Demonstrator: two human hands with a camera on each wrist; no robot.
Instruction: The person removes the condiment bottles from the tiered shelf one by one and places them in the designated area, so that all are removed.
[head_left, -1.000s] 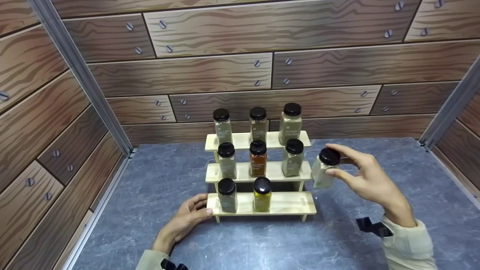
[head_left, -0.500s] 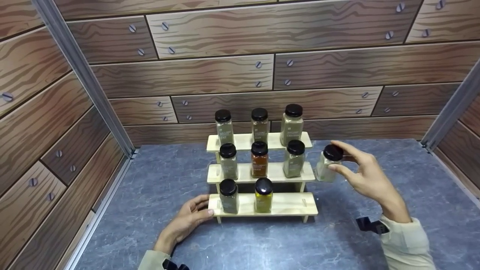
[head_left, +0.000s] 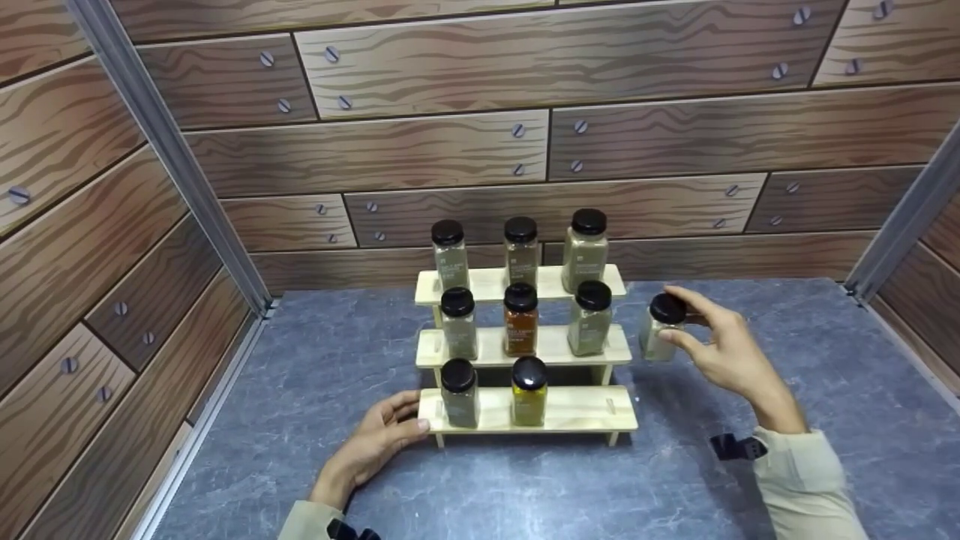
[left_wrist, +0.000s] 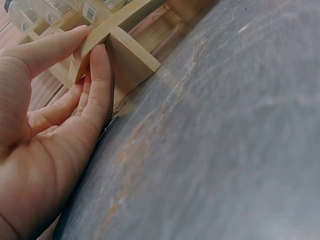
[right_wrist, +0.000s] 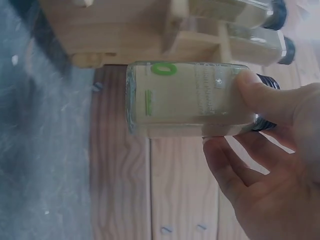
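To the right of a three-tier wooden spice rack (head_left: 592,409), my right hand (head_left: 724,349) grips a clear spice jar (head_left: 660,341) with a black lid, thumb and fingers near its top. The right wrist view shows this jar (right_wrist: 185,100) off the table, holding pale contents, with green print on the glass. At the rack's lower left, my left hand (head_left: 375,439) pinches the end of the bottom shelf. In the left wrist view the thumb lies above the shelf board (left_wrist: 112,25) and fingers below it. An olive-yellow jar (head_left: 529,397) and a grey-green jar (head_left: 459,397) stand on that shelf.
On the middle tier a red-orange jar (head_left: 520,322) stands between two pale green ones. The top tier carries three more jars, including a tall one (head_left: 586,255) at right. Wood-patterned walls (head_left: 420,142) enclose the grey table (head_left: 315,337) at the back and sides.
My right hand has carried the jar slightly right and away from me, farther from the rack. My left hand keeps its hold on the bottom shelf.
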